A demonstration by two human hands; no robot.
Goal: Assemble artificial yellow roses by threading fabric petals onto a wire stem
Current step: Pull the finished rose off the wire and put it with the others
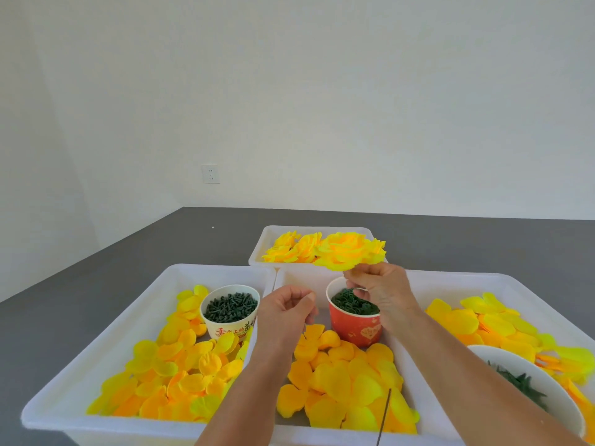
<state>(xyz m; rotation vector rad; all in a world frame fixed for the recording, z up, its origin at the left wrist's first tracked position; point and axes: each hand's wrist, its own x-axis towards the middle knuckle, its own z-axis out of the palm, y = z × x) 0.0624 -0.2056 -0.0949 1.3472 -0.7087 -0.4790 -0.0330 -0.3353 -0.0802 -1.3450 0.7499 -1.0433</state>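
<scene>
Yellow fabric petals lie heaped in the nearest white tray, directly under both forearms. A thin dark wire stem stands among them at the near edge, well below the hands and touched by neither.

White bowl, near right, holds dark green pieces; loose petals lie around it in the right-hand tray.

Left-hand tray: more yellow and orange petals spread over its floor. At its far side stands a cream paper cup with red lettering, filled with dark green stud-like parts.

Left hand: raised over the gap between the trays, fingers curled, thumb against forefinger as in a pinch; whether anything sits between them cannot be told.

Red paper cup: between the two hands, filled with dark green rings.

Right hand: just above the red cup's far rim, fingers pinching the underside of an assembled yellow rose, which is held aloft above and slightly beyond the hand, bloom upward.

Far tray, behind the held rose: several finished yellow roses piled inside.

Dark grey desk carries all the trays. White wall beyond, with a socket low on it.
</scene>
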